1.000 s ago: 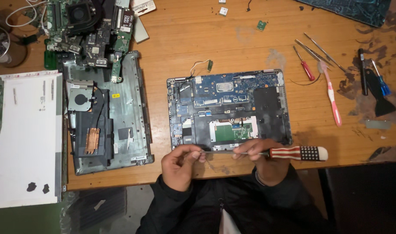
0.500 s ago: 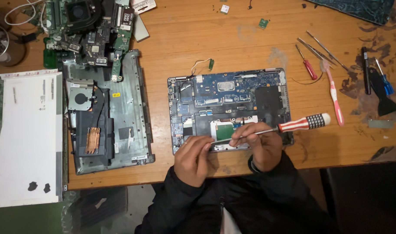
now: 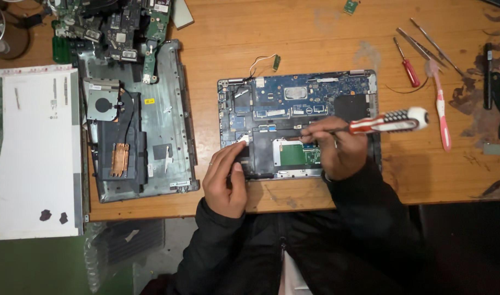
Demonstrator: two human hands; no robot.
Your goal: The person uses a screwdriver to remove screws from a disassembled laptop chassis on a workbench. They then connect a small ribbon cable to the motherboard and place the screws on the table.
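Note:
An opened laptop base with a blue circuit board lies on the wooden table in front of me. My right hand grips a screwdriver with a red, black and white handle, held almost level, its tip over the middle of the board. My left hand rests on the laptop's lower left corner, fingers pressing near a small white part.
A stripped grey laptop shell with fan and copper heatsink lies to the left, loose boards above it. A white panel sits far left. A red screwdriver, pink toothbrush, tweezers and dark tools lie at right.
Both hands have moved up from the laptop's front edge onto the board. The screwdriver has risen with my right hand, its handle pointing right.

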